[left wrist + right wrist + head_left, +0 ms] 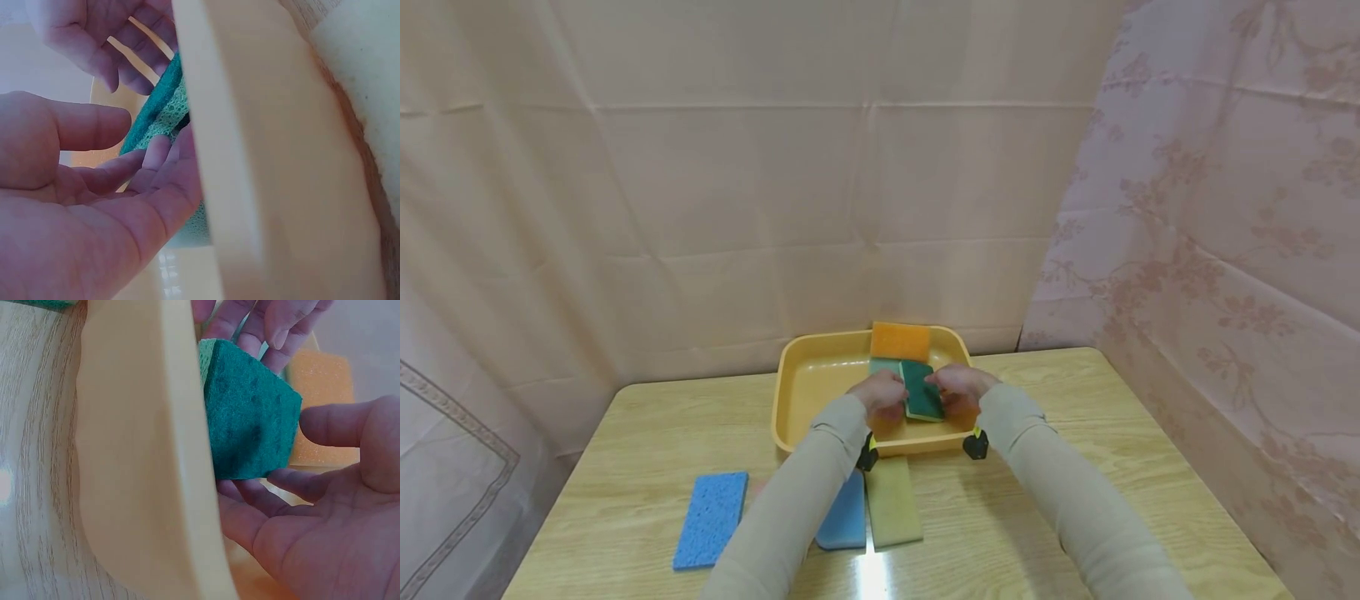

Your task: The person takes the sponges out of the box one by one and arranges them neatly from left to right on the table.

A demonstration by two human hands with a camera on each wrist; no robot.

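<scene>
A dark green scouring sponge with a pale green foam side leans at a tilt inside the yellow plastic tray, between both hands. My left hand is at its left side. In the left wrist view the fingers reach under the foam, and the thumb stands apart from it. From the right side, my right hand cups the sponge with loosely extended fingers. The right wrist view has its thumb tip right at the scouring pad's corner and fingers along its lower edge. The tray wall hides part of both.
An orange sponge leans on the tray's back wall, with a pale green sponge just in front. On the wooden table before the tray lie a blue sponge, a light blue sponge and a pale yellow sponge. Curtains hang behind.
</scene>
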